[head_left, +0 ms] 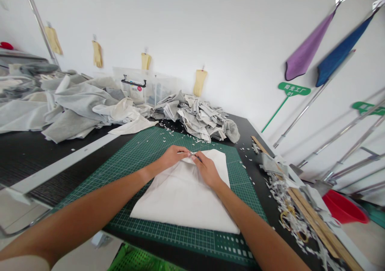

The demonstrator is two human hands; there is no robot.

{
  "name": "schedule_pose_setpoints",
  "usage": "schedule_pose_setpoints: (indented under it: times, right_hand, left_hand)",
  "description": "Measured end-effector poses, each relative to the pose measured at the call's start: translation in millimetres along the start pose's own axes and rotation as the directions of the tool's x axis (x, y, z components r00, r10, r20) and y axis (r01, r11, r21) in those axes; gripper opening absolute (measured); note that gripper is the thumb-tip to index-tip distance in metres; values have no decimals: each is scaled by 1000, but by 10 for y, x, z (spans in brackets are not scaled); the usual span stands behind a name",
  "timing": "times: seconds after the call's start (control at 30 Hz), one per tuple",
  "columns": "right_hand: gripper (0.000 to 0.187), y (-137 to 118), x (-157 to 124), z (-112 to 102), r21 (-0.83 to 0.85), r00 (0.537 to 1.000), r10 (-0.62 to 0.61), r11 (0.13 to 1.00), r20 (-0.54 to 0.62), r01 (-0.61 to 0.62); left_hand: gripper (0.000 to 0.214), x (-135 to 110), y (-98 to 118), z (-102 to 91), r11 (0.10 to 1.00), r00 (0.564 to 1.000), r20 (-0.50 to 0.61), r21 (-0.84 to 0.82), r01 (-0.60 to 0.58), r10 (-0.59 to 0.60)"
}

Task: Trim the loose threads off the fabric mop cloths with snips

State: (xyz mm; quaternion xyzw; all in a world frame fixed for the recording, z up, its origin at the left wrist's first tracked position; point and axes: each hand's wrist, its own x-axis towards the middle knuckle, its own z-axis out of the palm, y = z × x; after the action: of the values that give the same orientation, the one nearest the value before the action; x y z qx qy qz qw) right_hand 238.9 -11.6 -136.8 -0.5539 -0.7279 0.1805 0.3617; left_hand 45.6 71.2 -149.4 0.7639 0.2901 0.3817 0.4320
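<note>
A folded white cloth point(186, 199) lies on the green cutting mat point(126, 154), its middle pulled up into creases. Near the cloth's far edge, my left hand point(175, 154) pinches a gathered bit of it, fingers closed. Right beside it my right hand point(207, 167) is closed on the same raised part. The fingertips of both hands nearly meet. Something small and dark shows between them, too small to name.
Heaps of grey and white cloth point(81, 102) and cut pieces point(198, 114) lie behind the mat. A clear plastic box point(134, 88) stands at the wall. Wooden strips point(315, 219), scraps and yellow-handled scissors point(287, 217) lie at right. A green basket point(135, 259) is below the front edge.
</note>
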Motion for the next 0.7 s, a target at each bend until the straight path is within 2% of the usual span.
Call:
schedule_pose_setpoints:
  times: [0.47,0.6,0.7]
  right_hand:
    - [36,-4,9,-1,4,1000,-28,1000,-13,28]
    - [38,54,24,-6,-66,990,52,996,-132,-61]
    - [41,161,63,-91,-226,954,150,951,-261,-212]
  left_hand:
    - [34,-10,28,9,999,999,11,-9,43,-43]
    - [33,-12,50,10,1000,1000,-17,8,6,-5]
    - [32,-21,62,14,999,999,-33,44,-27,29]
